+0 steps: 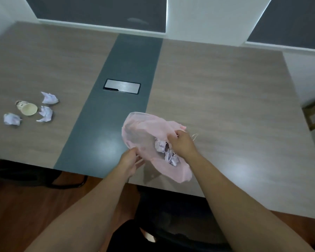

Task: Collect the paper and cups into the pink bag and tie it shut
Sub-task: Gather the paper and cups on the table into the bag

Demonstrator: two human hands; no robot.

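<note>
Left grip (129,160) is pinched on the near rim of the bag (144,131) (a thin handle strip looks caught in there too). Right grip (182,144) is curled round the rim on the right, so the mouth is held open over the near edge of the tabletop (225,99). A couple of wads (160,145) can be seen inside, so collecting looks only partly done. Well off to the left, a cup (28,108) tipped on its side and three more wads (45,113) are lying close together. Next, one grip would probably need to be freed and the bag brought over, mouth kept open. Tying can't be started yet.
</note>
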